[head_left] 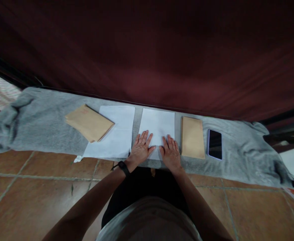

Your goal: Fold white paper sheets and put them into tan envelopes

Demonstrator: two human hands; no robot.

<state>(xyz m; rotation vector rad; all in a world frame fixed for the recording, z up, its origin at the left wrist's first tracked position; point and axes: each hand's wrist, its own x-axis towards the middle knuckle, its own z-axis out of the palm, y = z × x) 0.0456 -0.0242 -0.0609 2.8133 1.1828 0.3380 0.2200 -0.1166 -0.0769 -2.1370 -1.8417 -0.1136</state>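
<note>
Both palms rest on a sheet of white paper (158, 124) in front of me. My left hand (142, 147) lies flat near its lower left edge, fingers spread. Flat on its lower right part is my right hand (170, 150), fingers stretched forward. Whether more sheets lie under this one I cannot tell. To the left are white sheets (112, 144), with several brown envelopes (89, 122) lying askew over their upper left part. A neat stack of brown envelopes (193, 137) sits just right of my right hand.
A grey cloth (51, 113) covers the narrow surface under the papers. Right of the envelope stack lies a phone (215, 144) with a dark screen. Behind rises a dark red curtain-like sheet (147, 60). A small white scrap (78, 159) hangs at the front edge, above the tiled floor (49, 194).
</note>
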